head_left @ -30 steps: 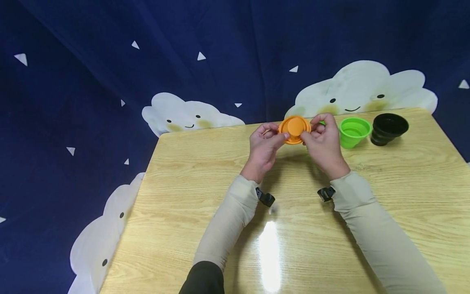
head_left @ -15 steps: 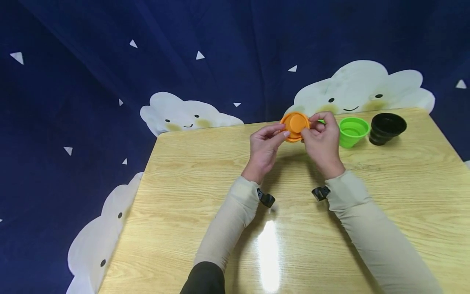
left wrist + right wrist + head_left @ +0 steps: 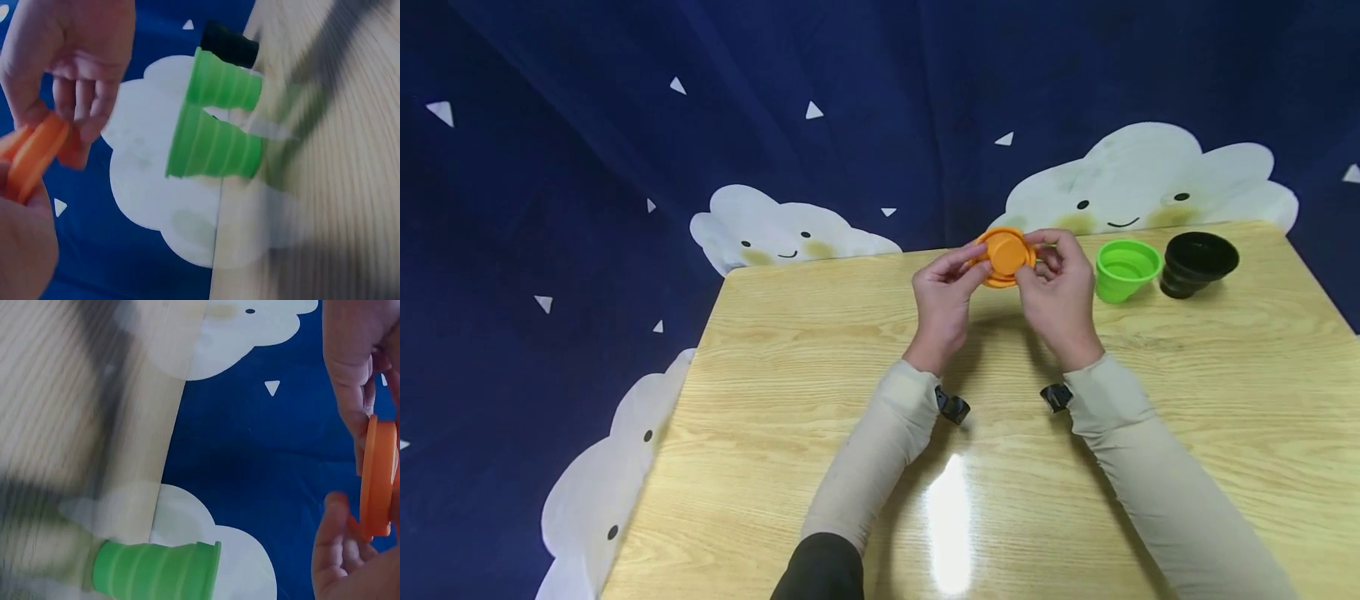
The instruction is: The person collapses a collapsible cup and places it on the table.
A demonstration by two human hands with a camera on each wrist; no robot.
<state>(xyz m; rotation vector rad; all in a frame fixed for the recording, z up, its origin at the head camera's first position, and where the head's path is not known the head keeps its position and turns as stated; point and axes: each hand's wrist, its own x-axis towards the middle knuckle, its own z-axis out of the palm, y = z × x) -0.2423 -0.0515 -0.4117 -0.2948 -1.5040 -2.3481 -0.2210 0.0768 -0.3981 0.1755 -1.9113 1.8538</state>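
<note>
Since a second ago the two wrists have drawn slightly closer together and the flattened orange cup [image 3: 1006, 252] has shifted a little toward the table's far edge; the left hand's index finger now reaches further over its rim. The left hand [image 3: 942, 304] pinches the cup's left side between thumb and fingers, and the right hand [image 3: 1060, 296] pinches its right side in the same way, so both grips are clamped on it. The cup is held up off the wooden table [image 3: 790, 350], near the middle of the far edge, with its round centre facing the head camera.

Along that edge, toward the far right corner, a green cup [image 3: 1126, 271] stands upright, with a black cup [image 3: 1198, 260] upright just beside it, nearer the corner. The left wrist view shows a second green cup [image 3: 215, 145] standing in the same row, mostly hidden behind the right hand in the head view. A dark blue curtain [image 3: 850, 50] with white clouds hangs behind the far edge.
</note>
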